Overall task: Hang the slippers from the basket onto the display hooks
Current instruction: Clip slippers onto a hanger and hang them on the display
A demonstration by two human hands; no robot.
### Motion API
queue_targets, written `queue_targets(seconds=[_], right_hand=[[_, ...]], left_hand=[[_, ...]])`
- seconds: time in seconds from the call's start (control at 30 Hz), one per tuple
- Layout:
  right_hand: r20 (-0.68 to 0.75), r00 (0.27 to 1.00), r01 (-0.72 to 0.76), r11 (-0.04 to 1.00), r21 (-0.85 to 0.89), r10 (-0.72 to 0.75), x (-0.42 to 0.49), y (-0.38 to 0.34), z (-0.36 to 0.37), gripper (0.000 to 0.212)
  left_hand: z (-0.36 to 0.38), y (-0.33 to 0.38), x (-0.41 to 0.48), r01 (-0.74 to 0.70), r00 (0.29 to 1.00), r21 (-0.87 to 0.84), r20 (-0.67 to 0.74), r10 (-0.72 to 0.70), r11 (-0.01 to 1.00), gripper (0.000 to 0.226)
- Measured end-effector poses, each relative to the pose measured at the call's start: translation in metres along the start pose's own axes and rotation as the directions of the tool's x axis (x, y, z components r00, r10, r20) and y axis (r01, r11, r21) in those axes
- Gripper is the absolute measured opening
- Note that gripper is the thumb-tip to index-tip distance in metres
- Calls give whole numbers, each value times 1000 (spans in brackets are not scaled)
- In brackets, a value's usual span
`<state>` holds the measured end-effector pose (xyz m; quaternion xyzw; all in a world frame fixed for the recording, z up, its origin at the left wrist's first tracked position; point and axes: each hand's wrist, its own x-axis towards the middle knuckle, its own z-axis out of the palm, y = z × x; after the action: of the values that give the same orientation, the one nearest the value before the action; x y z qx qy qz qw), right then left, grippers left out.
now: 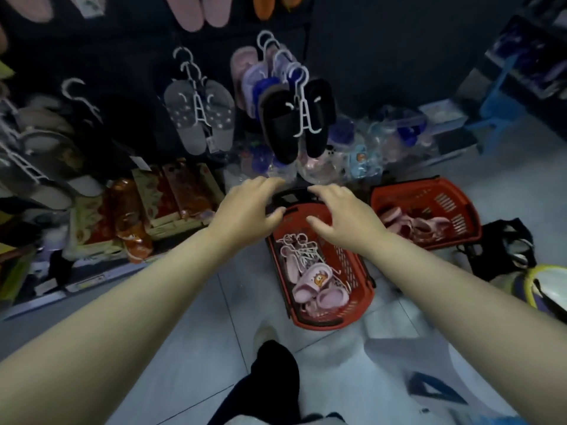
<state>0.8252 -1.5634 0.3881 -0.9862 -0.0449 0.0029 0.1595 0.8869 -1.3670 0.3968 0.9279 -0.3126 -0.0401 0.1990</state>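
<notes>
A red basket (357,271) stands on the floor in front of me, holding pink slippers (313,282) and white plastic hangers (302,245). Its black handle (291,196) shows between my hands. My left hand (248,207) and my right hand (340,214) hover over the basket's far end with fingers spread and nothing in them. On the dark display wall, black slippers (283,127) and grey slippers (190,118) hang from hooks on white hangers.
A second red basket (460,210) with pink slippers sits to the right. Bagged slippers (362,148) lie against the wall. Patterned boxes (171,197) sit low at left. A black bag (503,246) and a blue stool (497,108) are at right. My dark-trousered leg (270,381) is below.
</notes>
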Motion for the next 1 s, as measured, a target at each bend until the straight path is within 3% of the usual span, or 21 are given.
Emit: queue_targets(seconds=[0.4, 0.83, 1.0], right_hand=[[126, 991, -40, 998, 46, 34, 62, 96, 33, 59], [325, 939, 71, 987, 142, -114, 105, 237, 97, 61], [421, 901, 34, 983, 179, -108, 102, 277, 170, 62]], left_hand=[[74, -1, 98, 6, 994, -40, 109, -2, 999, 53], [195, 30, 163, 300, 951, -80, 109, -291, 951, 54], [275, 6, 168, 403, 899, -111, 235, -369, 909, 56]])
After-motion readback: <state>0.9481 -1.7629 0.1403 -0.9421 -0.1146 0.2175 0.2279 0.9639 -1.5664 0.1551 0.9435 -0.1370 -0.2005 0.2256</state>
